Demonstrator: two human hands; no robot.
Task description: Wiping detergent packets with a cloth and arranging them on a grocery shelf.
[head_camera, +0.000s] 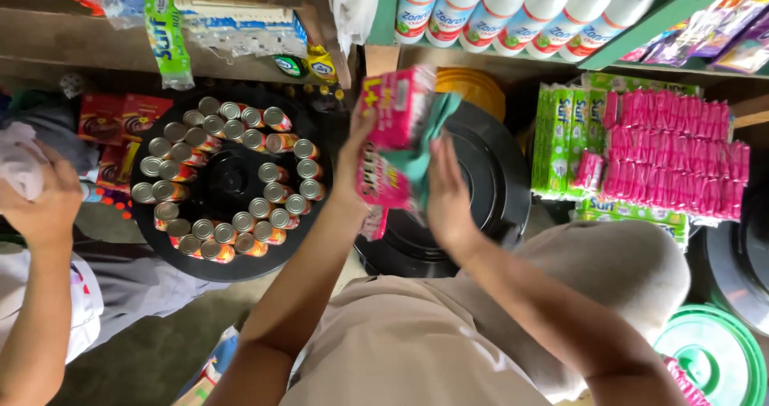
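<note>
Pink sachet strip [390,130] upright between hands

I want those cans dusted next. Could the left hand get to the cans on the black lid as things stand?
Probably not at once: the left hand is holding up pink sachets. The cans lie uncovered just to its left, nothing between, so once freed it looks able.
</note>
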